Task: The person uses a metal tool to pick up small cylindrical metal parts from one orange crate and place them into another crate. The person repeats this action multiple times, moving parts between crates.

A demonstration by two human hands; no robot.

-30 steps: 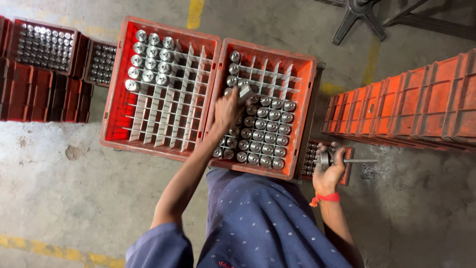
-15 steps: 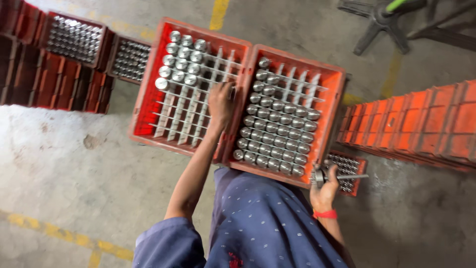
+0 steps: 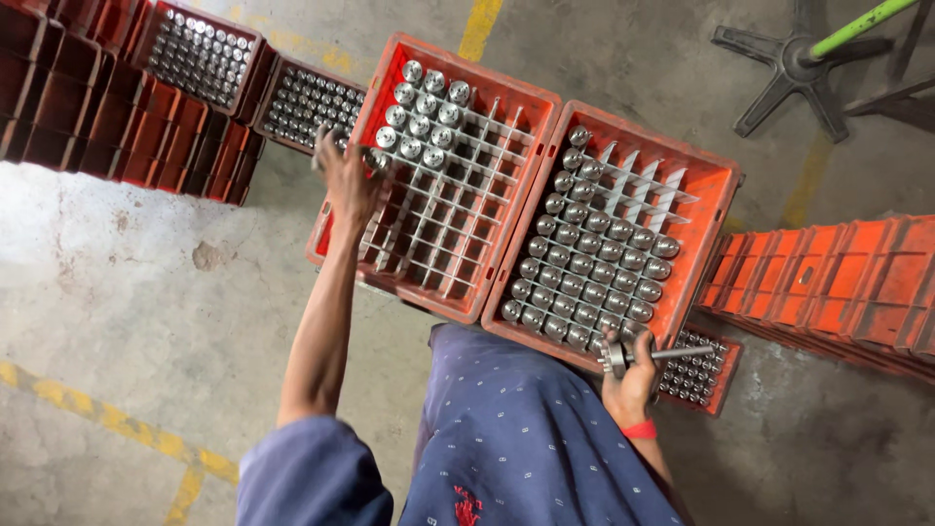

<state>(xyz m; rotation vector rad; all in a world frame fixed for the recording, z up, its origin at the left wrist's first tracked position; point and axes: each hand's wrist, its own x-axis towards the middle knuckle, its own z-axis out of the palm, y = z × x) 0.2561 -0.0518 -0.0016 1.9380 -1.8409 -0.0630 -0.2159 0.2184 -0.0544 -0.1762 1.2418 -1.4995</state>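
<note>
While the left hand (image 3: pixel 349 180) reaches into the left crate (image 3: pixel 443 292), its grip is unclear. Right hand (image 3: pixel 628 378) clasps a metal shaft (image 3: pixel 662 355) beside the right crate (image 3: pixel 716 209).

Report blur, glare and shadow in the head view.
Head view: left hand smeared by motion blur at the left crate; right hand sharper, holding a metal rod; metal caps glint without washing out; light is even, with shadows soft on the floor.

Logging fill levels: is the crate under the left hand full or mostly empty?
Mostly empty: the left crate holds metal parts only at its far corner; remaining grid cells are bare.
</note>
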